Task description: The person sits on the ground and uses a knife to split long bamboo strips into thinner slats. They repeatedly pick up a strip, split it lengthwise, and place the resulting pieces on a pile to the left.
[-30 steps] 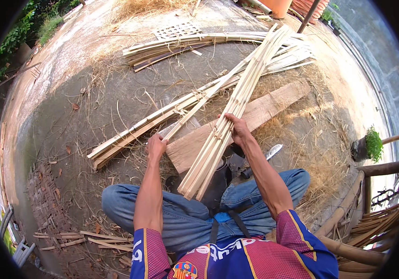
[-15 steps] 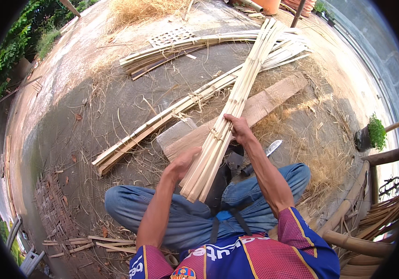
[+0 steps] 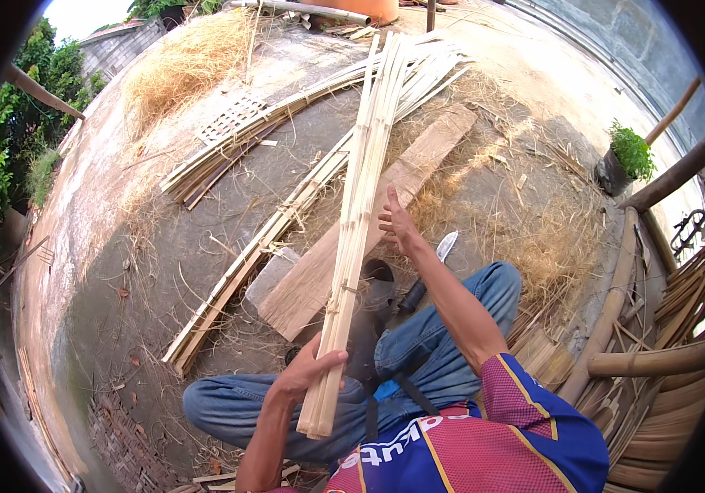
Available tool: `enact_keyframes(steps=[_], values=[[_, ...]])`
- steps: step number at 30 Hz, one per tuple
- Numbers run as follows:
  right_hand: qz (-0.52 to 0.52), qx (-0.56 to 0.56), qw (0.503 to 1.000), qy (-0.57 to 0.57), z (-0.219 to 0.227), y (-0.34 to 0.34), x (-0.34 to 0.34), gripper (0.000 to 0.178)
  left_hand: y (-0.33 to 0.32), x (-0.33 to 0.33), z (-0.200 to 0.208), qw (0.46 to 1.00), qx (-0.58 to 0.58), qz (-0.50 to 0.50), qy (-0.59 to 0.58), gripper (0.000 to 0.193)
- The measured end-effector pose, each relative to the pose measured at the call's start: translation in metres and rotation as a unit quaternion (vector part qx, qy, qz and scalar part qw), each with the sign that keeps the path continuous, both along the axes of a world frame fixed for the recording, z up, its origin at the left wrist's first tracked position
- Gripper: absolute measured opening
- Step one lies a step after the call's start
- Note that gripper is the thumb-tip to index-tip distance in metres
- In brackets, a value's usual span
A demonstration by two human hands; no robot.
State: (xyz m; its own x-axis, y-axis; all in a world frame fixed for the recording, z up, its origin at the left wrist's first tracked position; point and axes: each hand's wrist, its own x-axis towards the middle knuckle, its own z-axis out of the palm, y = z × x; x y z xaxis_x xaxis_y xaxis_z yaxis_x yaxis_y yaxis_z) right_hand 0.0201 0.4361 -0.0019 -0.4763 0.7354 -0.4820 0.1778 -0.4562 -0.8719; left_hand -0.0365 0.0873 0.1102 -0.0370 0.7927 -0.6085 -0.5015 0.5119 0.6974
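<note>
A long bundle of pale bamboo strips [image 3: 359, 197], tied near its lower end, slants up and away from my lap. My left hand [image 3: 310, 371] is wrapped round it just below the tie, with the thumb across the front. To the right of the bundle, my right hand [image 3: 399, 223] is open, fingers apart and thumb up, with nothing in it. Beneath both lies a wooden plank [image 3: 430, 156], its near end by a grey block [image 3: 272, 275]. A knife [image 3: 444, 248] with a dark handle rests by my right knee, partly behind my right forearm.
Another tied bamboo bundle [image 3: 237, 283] lies left of the plank. Farther off are more strips [image 3: 254, 135] and a straw heap [image 3: 180, 78]. Shavings litter the ground. At the right stand a potted plant [image 3: 628, 156] and bamboo poles [image 3: 656, 361].
My right hand has let go of the bundle and opened beside it. My left hand has closed round the lower end. The bundle has come nearer and more upright; the view has shifted.
</note>
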Motion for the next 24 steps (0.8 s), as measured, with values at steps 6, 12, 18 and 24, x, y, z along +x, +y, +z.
enact_keyframes(steps=[6,12,18,24], values=[[0.047,-0.245,0.907,0.339,-0.030,-0.046,-0.048,0.093,-0.100,0.033,0.037,0.995,-0.096,0.005,0.012,0.067],[-0.036,-0.081,0.957,0.275,0.045,-0.129,-0.036,0.052,-0.191,0.037,0.018,0.992,-0.082,-0.079,-0.049,0.093],[-0.055,-0.252,0.940,0.222,0.004,-0.141,-0.028,0.058,-0.206,0.051,0.001,0.989,-0.124,-0.081,-0.024,0.092],[-0.065,-0.144,0.955,0.253,0.056,-0.154,0.003,0.045,-0.227,0.053,-0.012,0.988,-0.101,-0.119,-0.001,0.085]])
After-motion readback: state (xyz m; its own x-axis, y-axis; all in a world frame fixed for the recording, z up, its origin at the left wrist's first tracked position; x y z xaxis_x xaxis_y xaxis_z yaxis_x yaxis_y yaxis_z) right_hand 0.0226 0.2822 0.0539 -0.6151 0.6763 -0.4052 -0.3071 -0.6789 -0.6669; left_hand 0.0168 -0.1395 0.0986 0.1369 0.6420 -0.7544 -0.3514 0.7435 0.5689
